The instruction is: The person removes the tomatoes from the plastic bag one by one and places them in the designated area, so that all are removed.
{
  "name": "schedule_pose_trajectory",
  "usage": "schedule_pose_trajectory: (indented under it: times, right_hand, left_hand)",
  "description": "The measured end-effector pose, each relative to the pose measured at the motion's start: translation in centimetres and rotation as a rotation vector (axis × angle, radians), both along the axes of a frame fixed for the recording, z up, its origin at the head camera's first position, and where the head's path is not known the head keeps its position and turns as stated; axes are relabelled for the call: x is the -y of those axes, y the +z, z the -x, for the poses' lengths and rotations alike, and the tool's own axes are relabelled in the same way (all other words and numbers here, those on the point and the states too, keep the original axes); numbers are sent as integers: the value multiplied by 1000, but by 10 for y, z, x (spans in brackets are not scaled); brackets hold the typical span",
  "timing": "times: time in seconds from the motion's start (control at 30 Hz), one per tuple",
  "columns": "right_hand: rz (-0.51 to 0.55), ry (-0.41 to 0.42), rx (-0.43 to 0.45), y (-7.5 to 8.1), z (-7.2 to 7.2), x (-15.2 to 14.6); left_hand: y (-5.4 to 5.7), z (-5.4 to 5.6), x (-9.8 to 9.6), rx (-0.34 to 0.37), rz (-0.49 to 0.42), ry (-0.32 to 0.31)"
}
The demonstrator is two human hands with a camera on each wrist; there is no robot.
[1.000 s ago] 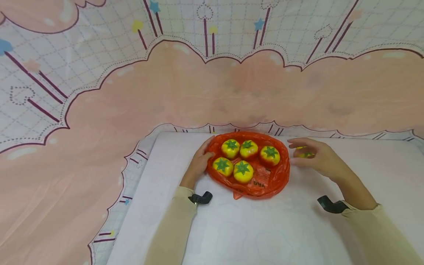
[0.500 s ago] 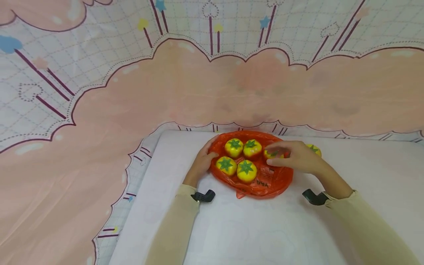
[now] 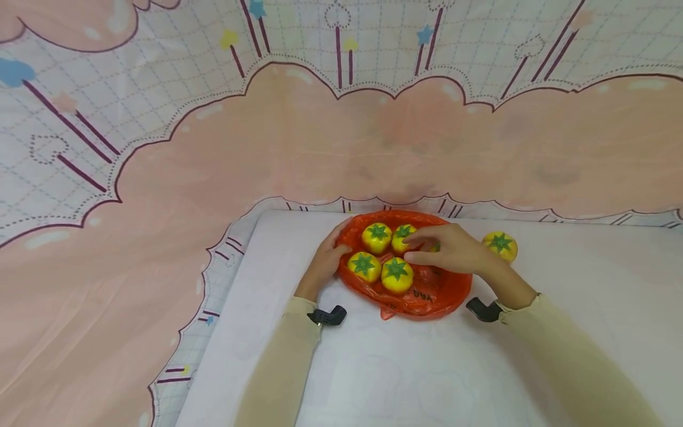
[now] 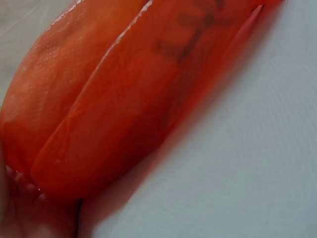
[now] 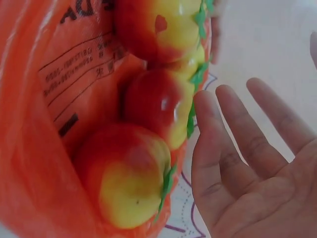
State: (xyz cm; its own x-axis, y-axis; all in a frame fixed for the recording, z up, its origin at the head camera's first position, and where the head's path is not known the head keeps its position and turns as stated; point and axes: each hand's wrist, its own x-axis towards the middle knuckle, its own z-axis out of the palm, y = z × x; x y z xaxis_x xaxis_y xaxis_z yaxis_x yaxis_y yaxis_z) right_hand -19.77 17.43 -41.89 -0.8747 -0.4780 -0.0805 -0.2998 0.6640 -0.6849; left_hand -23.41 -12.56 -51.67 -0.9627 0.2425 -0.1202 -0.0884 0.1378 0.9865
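Observation:
In the head view a red plastic bag [image 3: 450,290] lies spread in a bowl shape, its rim rolled back. Inside sit several yellow-and-red, tomato-like fruits [image 3: 397,274] with green star-shaped tops. My left hand [image 3: 324,264] holds the bag's left rim, thumb over the edge and fingers outside; the left wrist view shows the bag wall [image 4: 99,114] against the palm. Over the right part of the bag hovers my right hand [image 3: 453,246], partly hiding a fruit. In the right wrist view its extended fingers [image 5: 252,144] hold nothing, beside the fruits [image 5: 129,173].
Another such fruit [image 3: 500,246] lies outside the bag on the white table [image 3: 384,373], behind the right wrist. A patterned pink-and-white cloth [image 3: 373,142] rises beyond the table's back edge. Black wrist cameras [image 3: 329,315] are strapped at both sleeves.
My right hand has moved left from beside the outside fruit to over the bag, uncovering that fruit. The left hand stays on the rim; the view shifted slightly.

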Motion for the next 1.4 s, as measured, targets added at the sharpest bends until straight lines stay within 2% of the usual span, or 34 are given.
schedule_pose_trajectory:
  times: [0.2,0.37,0.53,0.73,1.2,1.4]
  right_hand:
    - [-3,5,29,-3,3,11]
    - [71,77,74,-6,8,16]
    - [133,127,151,-9,14,18]
    - [153,173,249,-11,19,21]
    - [101,229,285,-25,23,26]
    - [80,249,257,-30,25,26]
  left_hand:
    - [-2,0,1,7,-8,-5]
    - [-1,1,1,0,-3,0]
    - [0,2,0,-23,2,-3]
    - [-2,1,0,-44,13,-6]
    - [0,0,1,-37,2,-12]
    - [2,-1,0,-26,3,-9]
